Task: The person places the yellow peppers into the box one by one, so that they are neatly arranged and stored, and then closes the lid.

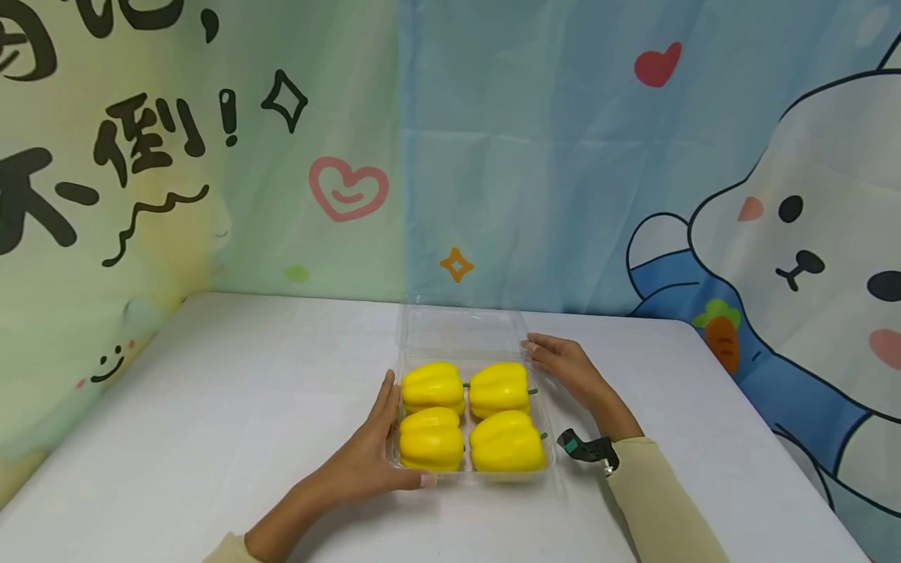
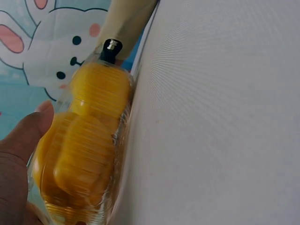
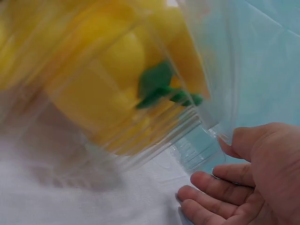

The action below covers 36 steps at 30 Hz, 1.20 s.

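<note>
A clear plastic clamshell box (image 1: 468, 422) lies on the table with its lid (image 1: 461, 332) folded back toward the wall. Inside sit several yellow bell peppers (image 1: 507, 442) with green stems, in two rows. My left hand (image 1: 369, 453) rests against the box's left side, its fingers straight along that wall and the thumb across the near left corner. In the left wrist view that thumb (image 2: 35, 124) lies beside the box. At the lid's right edge, close to the hinge, is my right hand (image 1: 566, 367). Its thumb (image 3: 236, 143) touches the clear plastic edge, with the other fingers spread lower.
The white table (image 1: 211, 407) extends on both sides of the box. Behind it hangs a printed cloth backdrop (image 1: 528, 156) with a cartoon bear on the right. A black wrist strap with a small device (image 1: 590, 450) is on the right wrist.
</note>
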Motion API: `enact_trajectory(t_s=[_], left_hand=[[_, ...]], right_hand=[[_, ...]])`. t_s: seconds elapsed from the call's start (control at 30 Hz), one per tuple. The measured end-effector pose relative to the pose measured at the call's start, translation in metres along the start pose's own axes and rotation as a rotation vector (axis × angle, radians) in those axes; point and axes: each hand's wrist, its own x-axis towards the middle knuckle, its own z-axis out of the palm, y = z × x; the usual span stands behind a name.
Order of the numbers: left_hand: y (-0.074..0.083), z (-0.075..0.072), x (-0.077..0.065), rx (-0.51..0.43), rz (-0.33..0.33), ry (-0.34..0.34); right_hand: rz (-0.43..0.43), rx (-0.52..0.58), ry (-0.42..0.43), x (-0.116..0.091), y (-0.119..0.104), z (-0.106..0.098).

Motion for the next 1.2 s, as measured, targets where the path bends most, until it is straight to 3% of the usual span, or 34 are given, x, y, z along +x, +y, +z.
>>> enact_trajectory(t_s=[0.5, 0.77, 1.03, 1.2], left_hand=[[-0.002, 0.001, 0.000, 0.001, 0.014, 0.002], [-0.001, 0.000, 0.000, 0.006, 0.007, 0.007], [-0.001, 0.000, 0.001, 0.010, 0.011, 0.012], [-0.001, 0.000, 0.001, 0.011, 0.015, 0.018]], right_hand=[[-0.007, -0.064, 0.069, 0.001, -0.001, 0.001], [-0.143, -0.132, 0.149, 0.001, -0.002, 0.001], [-0.164, -0.195, 0.186, -0.004, -0.009, -0.007], [-0.187, -0.163, 0.149, -0.006, -0.014, -0.011]])
